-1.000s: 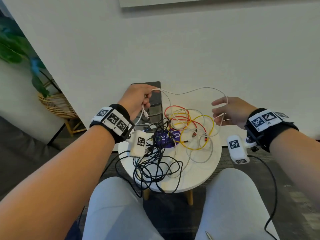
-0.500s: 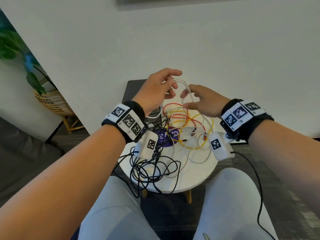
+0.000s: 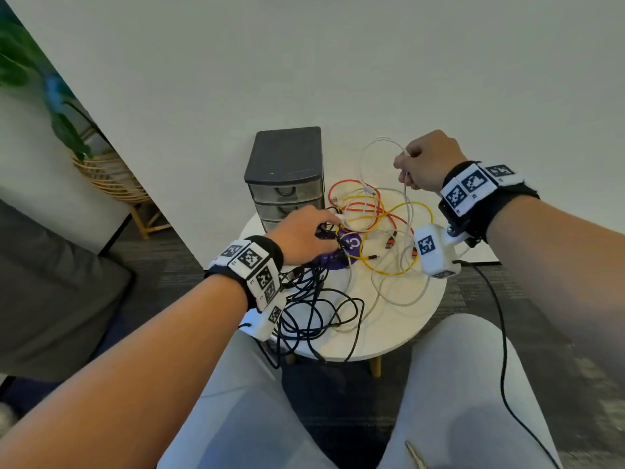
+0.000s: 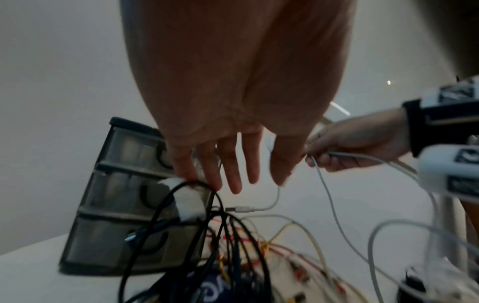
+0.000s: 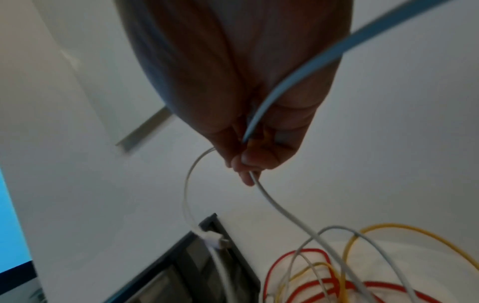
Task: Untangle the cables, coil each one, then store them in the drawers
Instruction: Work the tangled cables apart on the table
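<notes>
My right hand (image 3: 407, 170) is raised above the round white table (image 3: 389, 336) and grips a loop of white cable (image 3: 363, 157). The right wrist view shows that cable (image 5: 272, 203) pinched in the curled fingers (image 5: 246, 164), trailing down to the tangle. My left hand (image 3: 324, 225) reaches low over the pile, its fingers (image 4: 233, 174) straight and spread among the black cables (image 4: 166, 205), holding nothing. A white connector (image 4: 241, 209) lies just below them. Red cable (image 3: 341, 184), yellow cable (image 3: 419, 208) and black cables (image 3: 314, 309) lie tangled. The grey drawer unit (image 3: 284, 154) has all its drawers closed.
A purple disc (image 3: 351, 243) lies under the tangle. Black cables hang over the table's near edge by my knees. The white wall stands right behind the table. A plant in a wicker basket (image 3: 111, 177) and a grey sofa (image 3: 50, 282) are on the left.
Both hands were together, high up, on the white cable. My left hand has let go and dropped to the tangle by the drawers. My right hand has pulled the loop away to the right.
</notes>
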Demonstrator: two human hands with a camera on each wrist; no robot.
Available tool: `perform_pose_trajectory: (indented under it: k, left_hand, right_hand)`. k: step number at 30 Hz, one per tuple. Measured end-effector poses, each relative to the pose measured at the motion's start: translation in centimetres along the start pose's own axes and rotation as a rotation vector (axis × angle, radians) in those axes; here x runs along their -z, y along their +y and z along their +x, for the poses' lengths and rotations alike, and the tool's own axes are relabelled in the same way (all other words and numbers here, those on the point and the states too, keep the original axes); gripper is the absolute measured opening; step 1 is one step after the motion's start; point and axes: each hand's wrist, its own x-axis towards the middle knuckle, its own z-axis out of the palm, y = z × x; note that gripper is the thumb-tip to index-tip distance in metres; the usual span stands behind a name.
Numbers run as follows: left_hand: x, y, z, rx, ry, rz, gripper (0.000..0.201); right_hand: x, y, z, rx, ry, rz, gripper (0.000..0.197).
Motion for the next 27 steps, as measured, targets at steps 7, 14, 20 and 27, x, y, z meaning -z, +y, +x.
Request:
perform_pose_trajectory:
  k: [7,14,20,27]
  left_hand:
    - [-2.2,-1.8,0.1,0.060,-0.015,0.045,0.061]
    - [-2.7,-3.2,0.9,0.061,0.038,-0.030,0.050]
    - [-2.4,-3.3,1.3,0.101,0.027,0.013,0.048]
    - [-1.8,-1.7,0.5,0.072,0.028,0.035,0.047]
  right_hand:
    - [-2.5,2.7,3.6,-0.130,-0.055,-0.156,0.022]
    - [-3.3,2.6,1.9,-0.084,-0.276,-0.558,0.055]
    - [-0.3,3.1,1.1,-0.156,-0.207,-0.461,0.078]
    - [3.0,1.5,-2.8,0.079,-0.028,-0.185,0.046]
